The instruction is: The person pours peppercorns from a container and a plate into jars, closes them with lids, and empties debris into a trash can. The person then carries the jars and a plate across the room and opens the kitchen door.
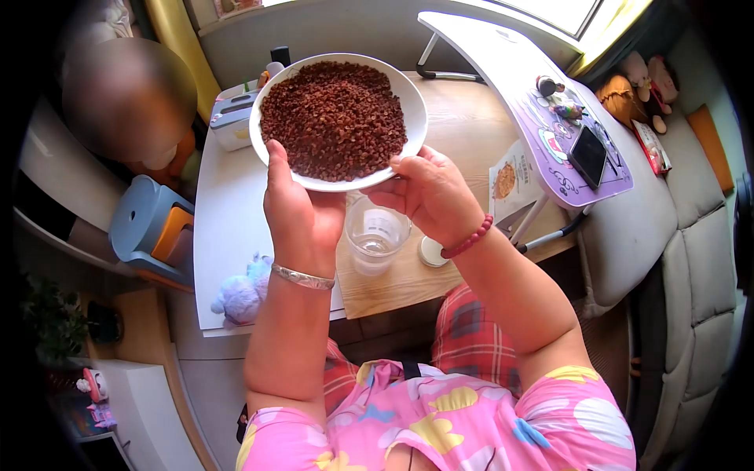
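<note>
A white plate [419, 118] heaped with dark red-brown granules [334, 118] is raised over the table. My left hand [302, 204] supports it from below at the near left, thumb up against the rim. At the near right rim, my right hand [432, 188] pinches the edge between thumb and fingers. Just beneath the plate, a clear plastic jar [375, 239] stands on the wooden tabletop, its top partly covered by the plate and my right hand. A round white lid [432, 251] lies to the right of the jar, close to my right wrist.
A printed packet [512, 184] lies right of the jar. A folding table [550, 125] holding a phone [587, 157] stands further right. At the left are a tissue box [232, 125], a fluffy toy [243, 294], a blue stool [145, 220] and another person [129, 98].
</note>
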`<state>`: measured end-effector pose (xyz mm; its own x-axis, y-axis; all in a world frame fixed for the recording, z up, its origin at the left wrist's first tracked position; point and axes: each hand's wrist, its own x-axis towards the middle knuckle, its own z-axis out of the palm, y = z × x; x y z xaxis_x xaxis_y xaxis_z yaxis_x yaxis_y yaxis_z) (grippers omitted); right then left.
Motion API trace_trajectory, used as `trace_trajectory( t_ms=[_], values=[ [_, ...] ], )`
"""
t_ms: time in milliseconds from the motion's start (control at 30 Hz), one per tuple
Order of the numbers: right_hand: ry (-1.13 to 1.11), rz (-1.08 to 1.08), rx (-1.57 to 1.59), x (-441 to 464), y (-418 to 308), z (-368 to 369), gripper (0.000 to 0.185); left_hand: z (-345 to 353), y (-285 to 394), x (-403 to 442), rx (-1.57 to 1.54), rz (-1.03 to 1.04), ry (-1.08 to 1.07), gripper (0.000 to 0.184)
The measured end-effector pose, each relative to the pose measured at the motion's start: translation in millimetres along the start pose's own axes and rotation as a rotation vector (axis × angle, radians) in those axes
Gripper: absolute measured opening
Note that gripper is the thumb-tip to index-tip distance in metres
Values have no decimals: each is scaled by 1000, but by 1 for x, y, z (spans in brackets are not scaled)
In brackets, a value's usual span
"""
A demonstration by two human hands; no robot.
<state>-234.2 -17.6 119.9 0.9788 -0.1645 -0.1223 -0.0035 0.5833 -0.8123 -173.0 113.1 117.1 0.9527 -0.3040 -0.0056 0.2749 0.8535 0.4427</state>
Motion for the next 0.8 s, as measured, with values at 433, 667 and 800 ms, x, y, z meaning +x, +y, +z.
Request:
trace_trajectory(
  t_ms=[433, 667, 800],
  values=[
    [119, 49, 269, 25, -11, -5, 39, -2, 0, 3, 67, 5, 110, 46],
    [62, -155, 493, 36, 9, -4, 37, -6, -9, 9, 91, -12, 59, 51],
    [87, -213, 503, 36, 17, -5, 34, -2, -6, 11, 36, -2, 45, 56]
  ],
)
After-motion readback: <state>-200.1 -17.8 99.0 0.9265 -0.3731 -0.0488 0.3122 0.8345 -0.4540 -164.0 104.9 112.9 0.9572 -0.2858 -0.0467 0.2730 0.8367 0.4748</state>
